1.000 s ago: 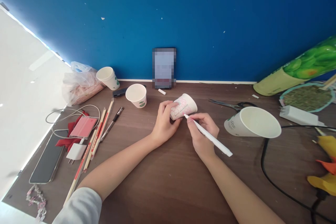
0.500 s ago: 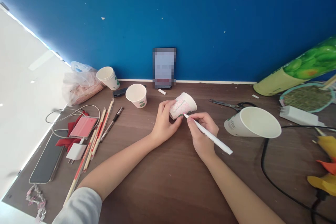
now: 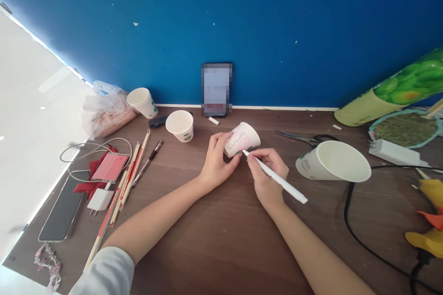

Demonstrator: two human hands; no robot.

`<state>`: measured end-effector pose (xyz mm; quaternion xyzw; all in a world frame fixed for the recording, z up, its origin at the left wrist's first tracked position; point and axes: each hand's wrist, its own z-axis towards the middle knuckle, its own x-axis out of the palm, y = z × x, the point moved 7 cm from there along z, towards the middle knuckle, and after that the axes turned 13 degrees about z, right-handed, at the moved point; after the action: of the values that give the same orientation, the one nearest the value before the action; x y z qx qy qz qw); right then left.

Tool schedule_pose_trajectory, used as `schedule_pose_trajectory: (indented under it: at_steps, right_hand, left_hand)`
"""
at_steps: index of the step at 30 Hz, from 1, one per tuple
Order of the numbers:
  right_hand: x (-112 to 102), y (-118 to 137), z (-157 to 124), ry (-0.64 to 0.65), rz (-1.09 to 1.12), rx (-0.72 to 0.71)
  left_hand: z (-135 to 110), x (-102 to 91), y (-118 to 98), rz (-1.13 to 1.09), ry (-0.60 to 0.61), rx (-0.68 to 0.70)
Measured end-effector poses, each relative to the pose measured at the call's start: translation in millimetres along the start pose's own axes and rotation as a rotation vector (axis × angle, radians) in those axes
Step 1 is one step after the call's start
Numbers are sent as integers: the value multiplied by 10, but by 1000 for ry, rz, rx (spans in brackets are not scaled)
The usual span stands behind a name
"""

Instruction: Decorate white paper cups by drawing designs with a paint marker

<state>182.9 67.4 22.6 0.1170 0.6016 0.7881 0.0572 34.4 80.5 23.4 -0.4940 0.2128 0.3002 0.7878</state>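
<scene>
My left hand [image 3: 220, 159] is closed around the base end of a white paper cup [image 3: 244, 139], which lies tilted on its side with its mouth toward the upper right. Pink markings and a line of print cover the cup's side, and a bit of green shows near the base. In my right hand [image 3: 268, 173] is a white marker pen [image 3: 284, 184], gripped like a pencil, its tip at the cup's lower side. A small white pen cap [image 3: 213, 120] lies behind the cup.
Left of my hands stand a paper cup [image 3: 180, 126] and stacked cups [image 3: 142, 103], with a black pen [image 3: 147, 163], chopsticks [image 3: 128, 179] and a phone [image 3: 64, 207]. To the right are scissors [image 3: 301, 137], a larger cup [image 3: 313, 163] and a black cable [image 3: 353, 226]. A screen [image 3: 217, 90] leans on the blue wall.
The held cup and the marker have shifted very slightly to the right. Nothing else has visibly moved.
</scene>
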Motion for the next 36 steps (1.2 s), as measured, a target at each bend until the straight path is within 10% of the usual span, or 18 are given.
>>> schedule_pose_trajectory:
  at_steps: [36]
  right_hand:
    - [49, 57, -12, 51, -5, -13]
  left_hand:
    - [-16, -3, -18, 20, -33, 49]
